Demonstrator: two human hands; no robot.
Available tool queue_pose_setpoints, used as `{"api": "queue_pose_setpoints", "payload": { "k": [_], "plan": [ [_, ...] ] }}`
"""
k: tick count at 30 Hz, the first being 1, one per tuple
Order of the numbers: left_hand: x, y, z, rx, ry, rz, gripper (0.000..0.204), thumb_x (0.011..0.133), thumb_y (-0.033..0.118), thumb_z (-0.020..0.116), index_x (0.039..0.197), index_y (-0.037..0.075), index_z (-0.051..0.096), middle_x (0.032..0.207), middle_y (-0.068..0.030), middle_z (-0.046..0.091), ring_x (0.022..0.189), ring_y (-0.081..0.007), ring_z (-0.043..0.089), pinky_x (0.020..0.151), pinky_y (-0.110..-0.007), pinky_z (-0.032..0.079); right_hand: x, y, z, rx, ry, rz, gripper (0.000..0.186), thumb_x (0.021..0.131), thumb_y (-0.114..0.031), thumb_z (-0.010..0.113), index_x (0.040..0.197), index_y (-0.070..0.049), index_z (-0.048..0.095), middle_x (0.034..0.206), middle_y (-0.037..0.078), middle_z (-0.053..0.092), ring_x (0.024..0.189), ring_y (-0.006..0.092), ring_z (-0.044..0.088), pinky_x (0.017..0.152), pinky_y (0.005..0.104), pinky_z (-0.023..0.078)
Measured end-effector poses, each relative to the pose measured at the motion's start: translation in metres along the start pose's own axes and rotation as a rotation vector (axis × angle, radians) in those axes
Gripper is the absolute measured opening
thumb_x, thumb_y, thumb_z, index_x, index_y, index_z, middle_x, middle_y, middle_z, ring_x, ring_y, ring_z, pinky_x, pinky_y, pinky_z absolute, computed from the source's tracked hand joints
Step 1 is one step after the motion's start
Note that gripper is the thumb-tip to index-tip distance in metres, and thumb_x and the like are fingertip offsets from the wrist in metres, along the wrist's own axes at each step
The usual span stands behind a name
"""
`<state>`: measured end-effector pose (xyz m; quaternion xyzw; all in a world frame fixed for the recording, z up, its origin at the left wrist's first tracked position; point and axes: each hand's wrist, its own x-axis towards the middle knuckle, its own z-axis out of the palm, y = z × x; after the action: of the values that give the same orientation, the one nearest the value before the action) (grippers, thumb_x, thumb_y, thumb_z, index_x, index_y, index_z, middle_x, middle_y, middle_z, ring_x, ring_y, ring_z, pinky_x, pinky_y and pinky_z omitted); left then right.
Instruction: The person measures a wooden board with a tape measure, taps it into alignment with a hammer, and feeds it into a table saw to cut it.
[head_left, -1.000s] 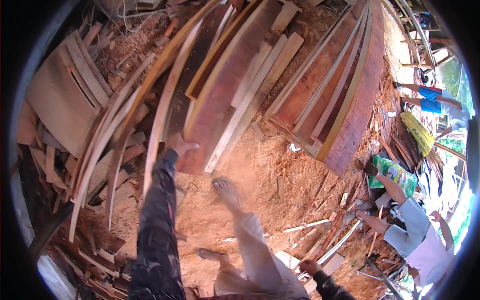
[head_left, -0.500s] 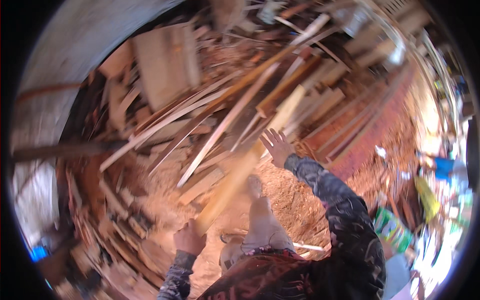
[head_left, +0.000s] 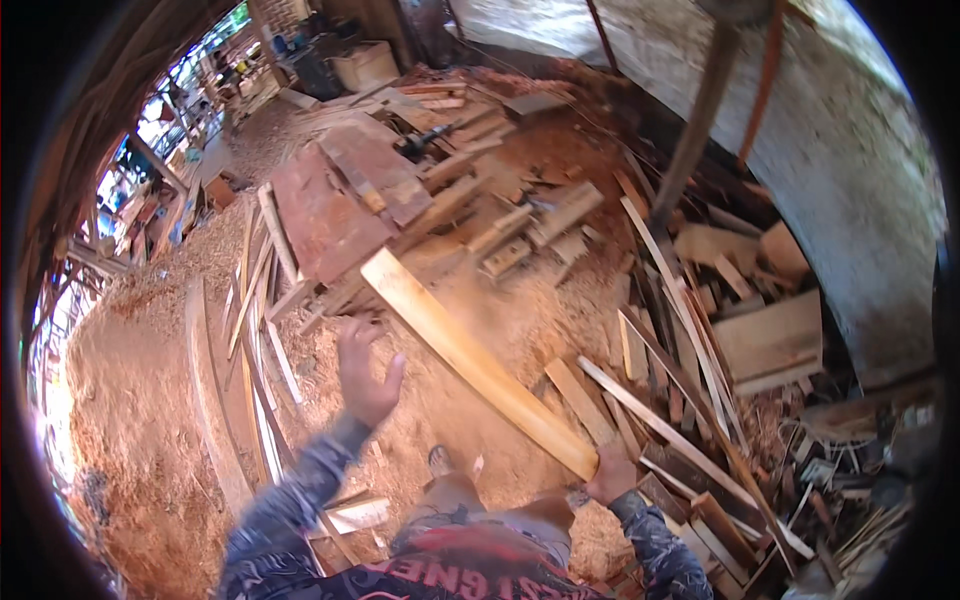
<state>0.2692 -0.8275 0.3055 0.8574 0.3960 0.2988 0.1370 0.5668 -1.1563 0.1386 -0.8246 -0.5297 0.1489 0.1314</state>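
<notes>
A long, smooth yellow plank (head_left: 478, 362) slants across the space in front of me, its far end toward the reddish workbench. My right hand (head_left: 612, 476) is closed on the plank's near end, low on the right. To the left of the plank, apart from it, my left hand (head_left: 368, 378) is raised with thumb and fingers spread and nothing in it. The fingers of the left hand are slightly blurred.
The low workbench (head_left: 330, 205) carries a dark power tool (head_left: 425, 138) near its far side. Wood offcuts (head_left: 570, 212) lie beyond the plank. Long strips of timber (head_left: 680, 420) are heaped at right, beside a grey wall (head_left: 840, 190). Sawdust (head_left: 140, 370) covers the ground at left.
My view has swung round from the scrap pile toward the workbench. The left hand has let go of the plank; the right hand, open before, now grips its near end.
</notes>
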Motion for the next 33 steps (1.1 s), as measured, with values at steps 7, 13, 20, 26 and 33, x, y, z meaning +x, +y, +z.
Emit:
{"api": "queue_pose_setpoints", "payload": {
  "k": [7,13,20,26,33],
  "plan": [
    [-0.142,-0.055,0.125,-0.302,-0.024,-0.164,0.052,0.098,0.040,0.061,0.130,0.001,0.051,0.124,-0.0154,0.059,0.124,-0.0318,0.052,0.114,-0.049,0.037,0.116,-0.316,-0.096,0.013,-0.231,-0.260,0.059,0.070,-0.047,0.081,0.095,0.000,0.057,0.072,0.018,0.067,0.059,0.0392,0.067,0.055,0.0478,0.055],
    [-0.086,-0.170,0.052,-2.087,-0.258,-0.756,0.048,0.101,0.041,0.056,0.130,0.003,0.051,0.122,-0.0143,0.060,0.120,-0.0306,0.055,0.110,-0.047,0.041,0.158,-0.310,-0.059,0.673,-0.462,-0.071,0.057,0.097,-0.047,0.062,0.131,-0.001,0.061,0.121,0.018,0.068,0.114,0.0279,0.064,0.101,0.0377,0.047],
    [-0.040,-0.230,0.063,-2.187,-0.142,-0.819,0.039,0.104,0.037,0.050,0.126,0.005,0.054,0.110,-0.0137,0.064,0.104,-0.0323,0.064,0.097,-0.050,0.052,-0.055,-0.067,-0.021,0.289,-0.497,0.831,0.058,0.099,-0.053,0.052,0.121,-0.002,0.066,0.107,0.017,0.073,0.097,0.0300,0.069,0.092,0.0396,0.053],
    [-0.004,-0.298,0.153,-2.358,-0.226,-0.776,0.042,0.104,0.039,0.049,0.128,0.005,0.053,0.116,-0.0143,0.064,0.111,-0.0321,0.062,0.100,-0.048,0.050,-0.034,-0.073,0.014,1.292,-0.606,1.295,0.038,0.094,-0.036,0.066,0.115,-0.004,0.069,0.100,0.011,0.075,0.086,0.0242,0.072,0.081,0.0408,0.056],
    [0.062,-0.333,0.254,-2.306,-0.198,-1.115,0.051,0.103,0.044,0.043,0.134,0.005,0.054,0.117,-0.0137,0.066,0.109,-0.0357,0.062,0.103,-0.057,0.047,-0.004,-0.016,0.090,1.520,-0.386,1.454,0.041,0.094,-0.033,0.064,0.116,0.002,0.067,0.105,0.017,0.074,0.087,0.0293,0.071,0.082,0.0437,0.056]
  ]
}}
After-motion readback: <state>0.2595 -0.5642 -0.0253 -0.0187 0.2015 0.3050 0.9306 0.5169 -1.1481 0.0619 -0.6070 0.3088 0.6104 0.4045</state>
